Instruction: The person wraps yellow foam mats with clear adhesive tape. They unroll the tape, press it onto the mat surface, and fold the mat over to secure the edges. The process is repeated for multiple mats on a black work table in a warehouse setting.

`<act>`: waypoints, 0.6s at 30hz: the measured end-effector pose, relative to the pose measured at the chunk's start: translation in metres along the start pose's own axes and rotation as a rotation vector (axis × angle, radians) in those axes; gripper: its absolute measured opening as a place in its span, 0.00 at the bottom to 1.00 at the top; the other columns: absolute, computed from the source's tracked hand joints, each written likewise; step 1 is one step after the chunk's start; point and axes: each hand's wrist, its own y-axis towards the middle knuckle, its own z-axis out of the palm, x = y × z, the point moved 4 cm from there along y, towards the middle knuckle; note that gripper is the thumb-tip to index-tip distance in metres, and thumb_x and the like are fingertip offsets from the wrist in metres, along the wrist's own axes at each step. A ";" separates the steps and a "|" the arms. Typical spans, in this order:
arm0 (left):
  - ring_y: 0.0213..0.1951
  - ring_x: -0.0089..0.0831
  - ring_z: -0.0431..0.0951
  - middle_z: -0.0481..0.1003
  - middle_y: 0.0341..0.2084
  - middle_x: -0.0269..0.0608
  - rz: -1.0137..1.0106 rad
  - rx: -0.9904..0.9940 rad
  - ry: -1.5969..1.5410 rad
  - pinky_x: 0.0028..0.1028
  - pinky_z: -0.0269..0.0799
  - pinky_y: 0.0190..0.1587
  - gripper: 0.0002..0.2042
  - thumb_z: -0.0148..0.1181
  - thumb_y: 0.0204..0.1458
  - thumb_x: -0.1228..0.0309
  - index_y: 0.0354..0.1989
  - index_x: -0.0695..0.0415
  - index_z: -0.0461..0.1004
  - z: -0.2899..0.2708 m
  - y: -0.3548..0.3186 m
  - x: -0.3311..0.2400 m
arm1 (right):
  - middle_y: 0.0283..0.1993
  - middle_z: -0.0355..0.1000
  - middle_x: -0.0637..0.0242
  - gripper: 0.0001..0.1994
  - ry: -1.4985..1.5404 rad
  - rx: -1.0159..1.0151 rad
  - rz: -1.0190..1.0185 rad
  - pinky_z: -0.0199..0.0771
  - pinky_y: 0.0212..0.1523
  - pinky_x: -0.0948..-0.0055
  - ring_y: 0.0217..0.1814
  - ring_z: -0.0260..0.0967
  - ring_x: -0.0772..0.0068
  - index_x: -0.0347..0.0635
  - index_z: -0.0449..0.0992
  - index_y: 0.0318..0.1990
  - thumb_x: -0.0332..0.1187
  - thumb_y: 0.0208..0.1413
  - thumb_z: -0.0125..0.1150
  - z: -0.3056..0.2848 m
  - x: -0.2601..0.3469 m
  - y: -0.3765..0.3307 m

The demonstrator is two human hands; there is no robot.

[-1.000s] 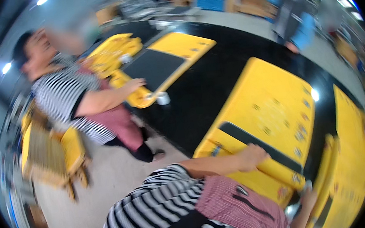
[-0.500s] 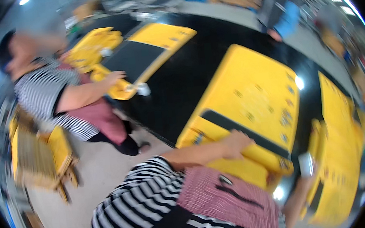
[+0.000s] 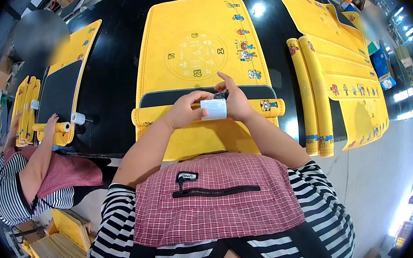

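Rolled section of centre mat (image 3: 196, 20): middle hidden behind left hand (image 3: 184, 109), right hand (image 3: 237, 100) and white roll (image 3: 214, 109). Right fingertips partly behind roll; grip unclear. Dark scrap (image 3: 221, 94) between hands: too small to identify. Mat's pale circle print: too fine to read. Co-worker (image 3: 11, 190), left: head cut off at dark rim. Table (image 3: 115, 63): far edge cropped at top.

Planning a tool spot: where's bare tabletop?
Black tabletop shows left of the centre mat, up to the co-worker's mat, and right, up to the rolled mats. Crowded: centre mat's rolled near end, beneath left hand, right hand and white roll.
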 end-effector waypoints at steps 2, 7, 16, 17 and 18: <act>0.46 0.25 0.77 0.79 0.43 0.38 -0.160 -0.020 -0.043 0.28 0.73 0.54 0.16 0.67 0.58 0.63 0.49 0.61 0.79 0.002 0.006 -0.017 | 0.53 0.76 0.55 0.51 0.026 -0.015 0.015 0.73 0.59 0.61 0.57 0.74 0.55 0.43 0.53 0.75 0.36 0.42 0.79 -0.001 0.003 -0.003; 0.39 0.23 0.77 0.80 0.34 0.34 -0.308 0.038 -0.008 0.26 0.73 0.46 0.07 0.67 0.56 0.70 0.38 0.60 0.81 -0.007 0.027 -0.027 | 0.60 0.73 0.49 0.57 -0.049 -0.063 -0.041 0.68 0.64 0.57 0.62 0.70 0.48 0.37 0.46 0.77 0.38 0.42 0.79 -0.001 0.004 -0.005; 0.34 0.31 0.81 0.83 0.29 0.43 -0.421 -0.049 0.391 0.30 0.74 0.40 0.08 0.71 0.52 0.67 0.33 0.59 0.84 0.000 0.052 0.036 | 0.65 0.66 0.43 0.56 -0.159 -0.065 -0.394 0.56 0.70 0.52 0.70 0.60 0.42 0.26 0.39 0.75 0.40 0.48 0.73 0.006 0.026 -0.074; 0.34 0.33 0.81 0.83 0.29 0.45 -0.411 -0.047 0.455 0.31 0.75 0.40 0.08 0.71 0.51 0.67 0.32 0.58 0.85 0.005 0.050 0.035 | 0.63 0.66 0.43 0.54 -0.234 -0.020 -0.356 0.56 0.71 0.52 0.69 0.60 0.42 0.24 0.40 0.75 0.39 0.49 0.71 0.009 0.027 -0.081; 0.35 0.39 0.82 0.82 0.30 0.46 -0.395 -0.025 0.558 0.35 0.75 0.40 0.10 0.74 0.48 0.63 0.33 0.55 0.84 0.008 0.047 0.034 | 0.62 0.67 0.42 0.53 -0.308 0.026 -0.318 0.55 0.71 0.52 0.69 0.60 0.42 0.23 0.40 0.74 0.39 0.49 0.70 0.011 0.029 -0.086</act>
